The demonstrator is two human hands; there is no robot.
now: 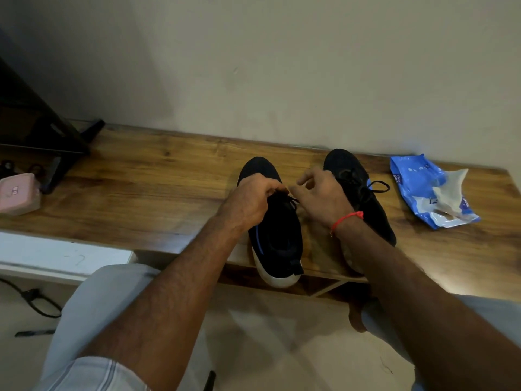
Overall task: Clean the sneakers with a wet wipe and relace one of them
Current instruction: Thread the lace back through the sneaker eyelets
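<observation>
the left hand [251, 200] curls its fingers around the black lace [286, 198] over the tongue of the near black knit sneaker with a white sole [277, 235]. the right hand [321, 198], a red thread on its wrist, sits at three o'clock of the left, thumb and forefinger pinched at the same lace. the second black sneaker [363, 193], laced, lies just beyond at three o'clock. further at three o'clock on the wooden tabletop [158, 176] rests a blue wet wipe packet [423, 187]. a pink case [18, 193] sits at nine o'clock.
</observation>
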